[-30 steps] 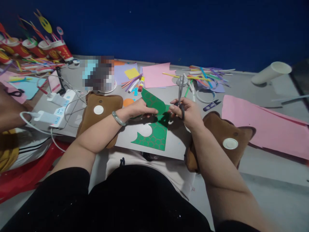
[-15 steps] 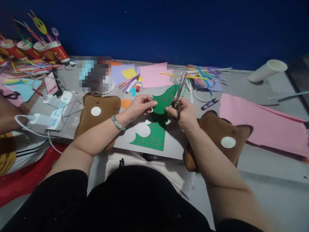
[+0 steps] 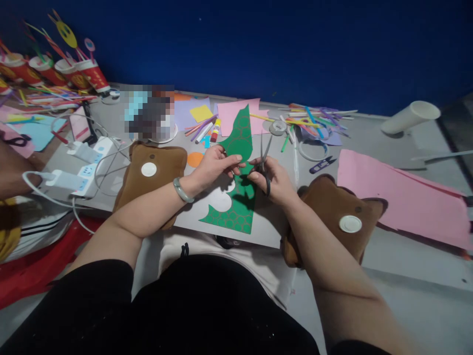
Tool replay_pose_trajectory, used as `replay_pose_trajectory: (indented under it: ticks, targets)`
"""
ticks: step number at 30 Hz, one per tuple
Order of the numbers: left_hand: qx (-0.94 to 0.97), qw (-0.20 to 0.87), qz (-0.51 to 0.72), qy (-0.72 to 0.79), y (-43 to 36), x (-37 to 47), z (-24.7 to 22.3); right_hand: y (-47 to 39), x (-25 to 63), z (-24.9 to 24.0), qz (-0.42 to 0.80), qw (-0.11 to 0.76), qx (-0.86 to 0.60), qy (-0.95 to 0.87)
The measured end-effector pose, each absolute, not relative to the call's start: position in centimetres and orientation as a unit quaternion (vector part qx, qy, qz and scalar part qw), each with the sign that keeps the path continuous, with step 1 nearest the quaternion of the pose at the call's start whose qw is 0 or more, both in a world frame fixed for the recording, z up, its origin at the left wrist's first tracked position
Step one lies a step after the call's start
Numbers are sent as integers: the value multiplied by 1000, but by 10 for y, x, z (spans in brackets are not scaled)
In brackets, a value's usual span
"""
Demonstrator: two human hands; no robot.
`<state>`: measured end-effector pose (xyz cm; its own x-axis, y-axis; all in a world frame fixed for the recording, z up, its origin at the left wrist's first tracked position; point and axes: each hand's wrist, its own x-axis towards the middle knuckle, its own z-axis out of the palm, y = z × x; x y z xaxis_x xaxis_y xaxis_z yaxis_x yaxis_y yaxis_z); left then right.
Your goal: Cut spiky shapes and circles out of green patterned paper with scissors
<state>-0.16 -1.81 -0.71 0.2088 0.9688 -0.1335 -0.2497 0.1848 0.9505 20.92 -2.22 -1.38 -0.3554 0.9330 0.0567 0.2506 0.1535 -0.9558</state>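
Observation:
Between thumb and fingers my left hand [image 3: 218, 165] pinches a green patterned paper piece [image 3: 239, 133], whose pointed end rises toward the back of the table. My right hand [image 3: 275, 180] is closed round the dark handles of a pair of scissors [image 3: 264, 153]. The blades point up and away, parted, just to the right of the green piece. Below both hands, a larger green sheet [image 3: 232, 217] with curved cut-outs lies on white paper [image 3: 268, 222]. Shadows of my hands fall across it.
Brown cushions [image 3: 157, 170] flank the work. A power strip [image 3: 90, 167] with cables sits left, near another person's arm [image 3: 15, 167]. Pink sheets [image 3: 399, 197], small snips [image 3: 322, 165], a tape roll [image 3: 278, 128], a glue stick [image 3: 215, 130] and a white tube [image 3: 410, 118] surround it.
The green piece has turned upright and swung left, away from the scissors. My right hand has shifted slightly left and down, with the scissor blades now parted.

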Motion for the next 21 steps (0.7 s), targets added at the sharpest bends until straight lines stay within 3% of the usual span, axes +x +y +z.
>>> replay_pose_trajectory:
  ticks: [21]
  targets:
    - [501,639,409,416,-24,-3,-6,-28,202,-6,553,348,-406,-639]
